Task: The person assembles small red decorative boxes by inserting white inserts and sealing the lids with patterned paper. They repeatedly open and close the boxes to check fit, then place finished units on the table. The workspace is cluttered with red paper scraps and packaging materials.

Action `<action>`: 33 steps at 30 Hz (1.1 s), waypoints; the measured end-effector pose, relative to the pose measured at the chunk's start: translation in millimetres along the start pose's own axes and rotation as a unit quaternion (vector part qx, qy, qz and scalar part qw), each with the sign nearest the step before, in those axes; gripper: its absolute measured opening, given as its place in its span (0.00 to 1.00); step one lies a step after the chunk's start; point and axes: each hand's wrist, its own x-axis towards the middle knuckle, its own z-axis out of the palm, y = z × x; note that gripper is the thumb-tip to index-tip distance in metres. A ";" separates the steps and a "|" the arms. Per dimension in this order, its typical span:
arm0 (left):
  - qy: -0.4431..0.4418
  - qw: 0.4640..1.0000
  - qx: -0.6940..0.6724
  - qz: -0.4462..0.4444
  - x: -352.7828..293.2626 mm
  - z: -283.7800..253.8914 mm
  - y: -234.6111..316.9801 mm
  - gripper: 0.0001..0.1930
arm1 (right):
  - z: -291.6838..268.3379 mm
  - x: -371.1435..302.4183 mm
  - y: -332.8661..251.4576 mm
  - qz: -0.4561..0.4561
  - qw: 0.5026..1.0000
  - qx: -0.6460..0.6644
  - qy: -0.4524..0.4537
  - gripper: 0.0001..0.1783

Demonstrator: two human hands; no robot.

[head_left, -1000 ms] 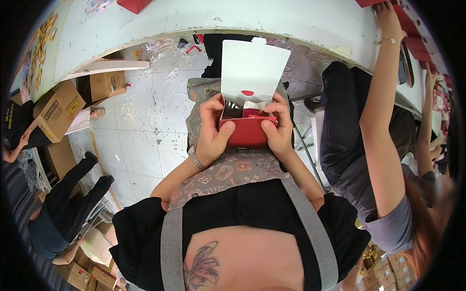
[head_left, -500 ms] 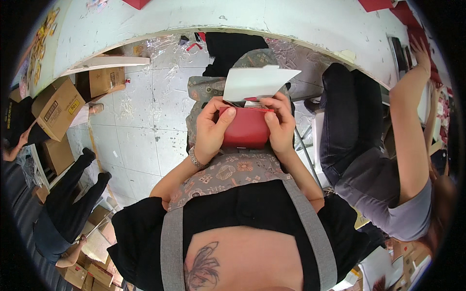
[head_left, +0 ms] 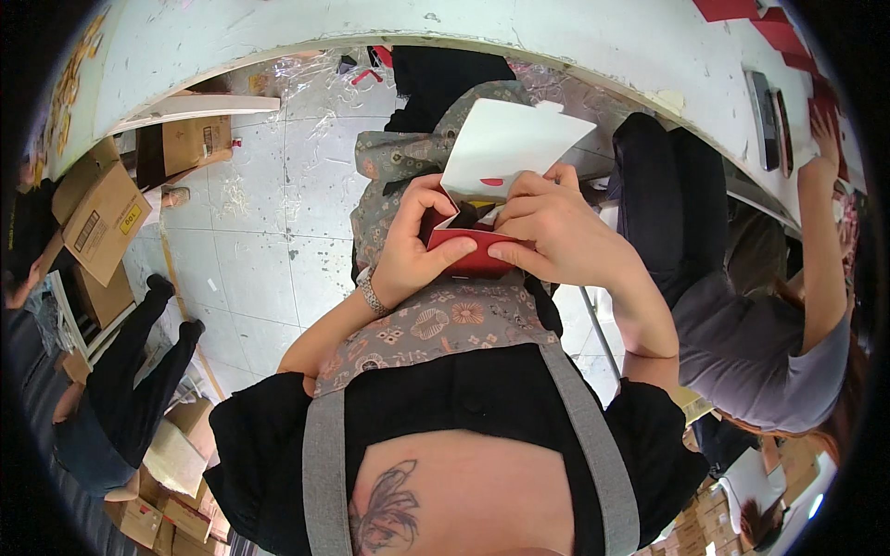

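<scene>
A small red cardboard box [head_left: 477, 265] rests upright in my lap, on a grey patterned apron [head_left: 436, 324]. Its flap [head_left: 508, 139], white inside, stands raised at the far side. My left hand [head_left: 414, 243] grips the box's left side, thumb along the front edge. At the right, my right hand [head_left: 561, 227] has its thumb on the front edge and its fingers bent over the opening, the tips partly hidden. Something dark with a bit of yellow shows inside the box; its kind is unclear.
A white worktable [head_left: 315, 23] curves across the far side, with red pieces at its right end. A person in a grey shirt [head_left: 756, 343] sits close on my right. Cardboard boxes [head_left: 104, 222] and other people are on the left. Plastic scraps litter the tiled floor [head_left: 250, 232].
The flap has tipped further back and the box has opened wider. My right hand has turned inward, bringing its fingers over the opening. The person on the right has shifted slightly.
</scene>
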 end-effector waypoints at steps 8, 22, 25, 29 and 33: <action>0.013 0.998 -0.067 -0.017 1.3 -3.1 5.3 0.19 | 16.3 -0.6 2.8 0.015 0.990 0.014 0.138 0.19; 0.150 0.973 -0.135 -0.111 6.0 3.1 8.6 0.07 | 100.9 -2.8 19.4 0.073 0.778 0.506 0.365 0.18; 0.152 0.965 -0.121 -0.174 12.7 1.0 19.2 0.07 | 110.2 -2.8 16.7 0.155 0.758 0.524 0.356 0.11; 0.160 0.971 -0.087 -0.154 10.4 5.5 18.9 0.08 | 116.3 -1.2 1.8 0.150 0.744 0.514 0.399 0.15; 0.210 0.941 -0.176 -0.197 13.0 7.6 18.6 0.08 | 110.1 -3.4 -7.0 0.112 0.825 0.405 0.378 0.28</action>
